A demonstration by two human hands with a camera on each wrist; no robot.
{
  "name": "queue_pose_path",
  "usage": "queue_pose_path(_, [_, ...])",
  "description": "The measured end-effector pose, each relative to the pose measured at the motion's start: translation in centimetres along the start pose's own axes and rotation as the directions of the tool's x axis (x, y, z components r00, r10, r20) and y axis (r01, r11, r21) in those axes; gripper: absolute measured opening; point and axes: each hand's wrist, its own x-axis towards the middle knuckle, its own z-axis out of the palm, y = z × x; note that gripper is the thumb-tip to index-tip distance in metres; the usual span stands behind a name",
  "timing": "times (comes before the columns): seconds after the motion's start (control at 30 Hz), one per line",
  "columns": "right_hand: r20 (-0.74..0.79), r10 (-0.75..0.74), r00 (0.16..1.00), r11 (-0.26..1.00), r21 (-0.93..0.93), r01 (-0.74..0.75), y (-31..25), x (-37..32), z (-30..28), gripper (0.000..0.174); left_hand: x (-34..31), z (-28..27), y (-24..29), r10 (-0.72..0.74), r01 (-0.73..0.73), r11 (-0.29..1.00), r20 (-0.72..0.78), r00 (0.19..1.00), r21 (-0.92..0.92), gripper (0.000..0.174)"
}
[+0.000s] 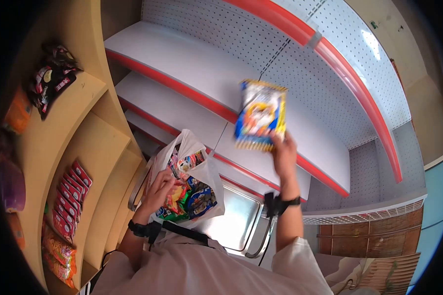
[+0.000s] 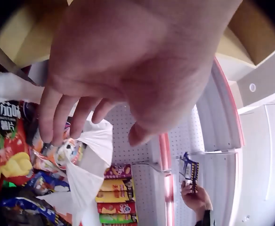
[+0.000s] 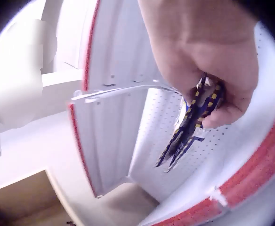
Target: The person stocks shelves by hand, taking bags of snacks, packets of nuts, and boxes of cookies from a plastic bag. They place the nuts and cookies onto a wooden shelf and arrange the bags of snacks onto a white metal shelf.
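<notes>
My right hand [image 1: 284,160] pinches a blue, white and yellow snack packet [image 1: 262,115] by its lower corner, raised in front of the white shelf. In the right wrist view, thumb and fingers of the hand [image 3: 213,70] grip the packet edge-on; two striped sealed edges [image 3: 187,122] show side by side. My left hand [image 1: 157,194] is at the opening of a white plastic bag [image 1: 212,184] full of snack packets. Seen from the left wrist, that hand [image 2: 128,70] has its fingers loosely extended over the packets, among them a red tomato chip bag [image 2: 8,146].
White shelves with red front strips [image 1: 182,88] curve ahead. At left, a wooden shelf unit [image 1: 91,88] bears black packets [image 1: 51,81] and a row of red packets [image 1: 71,201]. A metal tray [image 1: 234,216] lies beyond my body. A wire basket [image 1: 364,214] stands at right.
</notes>
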Motion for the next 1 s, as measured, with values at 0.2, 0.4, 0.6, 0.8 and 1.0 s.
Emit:
queue_pose_path(0.2, [-0.082,0.297,0.951,0.942,0.187,-0.278,1.7,17.5,-4.3,0.024,1.5,-4.3,-4.8,-0.090,0.097,0.921,-0.036,0.995,0.377,0.041])
queue_pose_path(0.4, [-0.230,0.264,0.937,0.963,0.108,-0.245,4.0,22.9,-5.8,0.023,1.6,-4.9,-5.6,0.168,-0.151,0.631,0.056,0.984,0.761,0.046])
queue_pose_path(0.6, [-0.453,-0.157,0.878,0.650,-0.716,-0.254,0.8,17.4,-4.5,0.061,2.3,-4.9,-6.3,0.169,-0.220,0.690,0.142,0.975,0.689,0.048])
queue_pose_path(0.8, [0.073,-0.620,0.781,0.476,-0.757,0.448,3.2,-3.7,6.1,0.010,4.0,-2.0,-5.3,0.067,-0.218,0.798,0.276,0.959,0.562,0.039])
queue_pose_path(1.0, [0.514,0.034,0.857,0.560,-0.721,0.409,22.6,-13.9,7.9,0.033,7.8,1.6,-7.7,-0.022,-0.254,0.740,0.400,0.916,0.623,0.042])
